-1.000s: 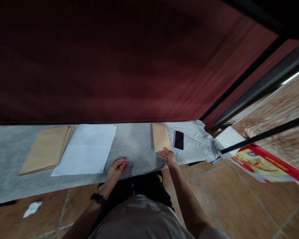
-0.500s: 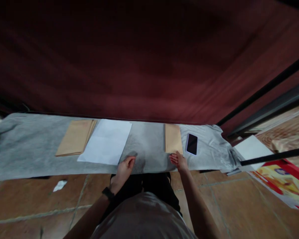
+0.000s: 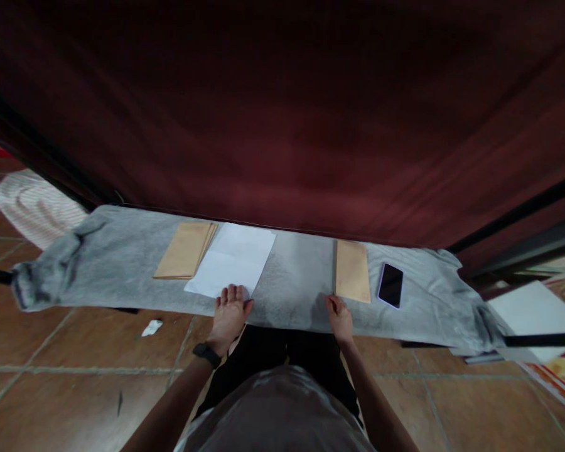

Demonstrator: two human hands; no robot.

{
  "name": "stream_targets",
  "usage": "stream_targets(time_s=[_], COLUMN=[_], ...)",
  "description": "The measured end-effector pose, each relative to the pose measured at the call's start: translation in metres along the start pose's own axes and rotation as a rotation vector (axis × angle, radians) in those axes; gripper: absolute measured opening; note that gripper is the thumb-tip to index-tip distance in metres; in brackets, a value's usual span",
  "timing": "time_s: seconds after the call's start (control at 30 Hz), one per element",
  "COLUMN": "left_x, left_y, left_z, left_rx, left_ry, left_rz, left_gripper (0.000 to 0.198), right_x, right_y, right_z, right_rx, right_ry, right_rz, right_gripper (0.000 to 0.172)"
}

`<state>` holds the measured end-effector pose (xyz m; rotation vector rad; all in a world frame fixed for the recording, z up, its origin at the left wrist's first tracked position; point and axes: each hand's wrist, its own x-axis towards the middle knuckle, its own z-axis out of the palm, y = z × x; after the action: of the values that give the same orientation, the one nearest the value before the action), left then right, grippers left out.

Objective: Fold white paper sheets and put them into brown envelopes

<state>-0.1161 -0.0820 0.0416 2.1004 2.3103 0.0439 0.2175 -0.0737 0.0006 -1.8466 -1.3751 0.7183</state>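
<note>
My left hand (image 3: 230,312) lies with its fingers stretched out on the near edge of the white paper sheets (image 3: 238,254). Left of the paper, and partly touching it, rests a small stack of brown paper envelopes (image 3: 182,251). My right hand (image 3: 339,319) is loosely curled on the grey cloth, just below the near left corner of a single brown envelope pile (image 3: 352,271). Nothing shows between its fingers. A phone (image 3: 390,285) with a dark screen and a pale purple edge lies to the right of that pile.
A grey cloth (image 3: 294,263) covers the narrow bench. Behind it hangs a dark red curtain (image 3: 282,157). Black poles run along both sides. A striped cloth (image 3: 42,204) is at far left, a white board (image 3: 532,314) at far right, and a crumpled tissue (image 3: 152,327) on the tiled floor.
My left hand has gone from curled beside the paper to flat on its near edge. My right hand has drawn slightly left of the brown pile, fingers curled in. The view has shifted left.
</note>
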Motion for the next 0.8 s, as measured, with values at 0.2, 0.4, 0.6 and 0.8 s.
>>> stream_targets(time_s=[0.2,0.4,0.6,0.8], left_x=[0.006,0.013,0.025,0.026], left_y=[-0.003,-0.018,-0.040,-0.017], left_z=[-0.011,-0.003,-0.002,-0.032], left_rx=[-0.158,-0.292,-0.347,-0.269], left_ry=[0.005,0.002,-0.047,0.073], left_rz=[0.073,0.104,0.171,0.187], left_gripper=[0.034,0.024,0.012,0.024], right_x=[-0.001,-0.003,-0.005,-0.002], right_y=[0.003,-0.002,-0.005,-0.007], right_z=[-0.001,-0.004,-0.006,-0.005], right_rx=[0.008,0.126,0.190,0.197], right_ry=[-0.018,-0.011,-0.015,-0.007], right_rz=[-0.052,-0.015,-0.006,0.021], right_gripper=[0.045,0.035,0.029,0.028])
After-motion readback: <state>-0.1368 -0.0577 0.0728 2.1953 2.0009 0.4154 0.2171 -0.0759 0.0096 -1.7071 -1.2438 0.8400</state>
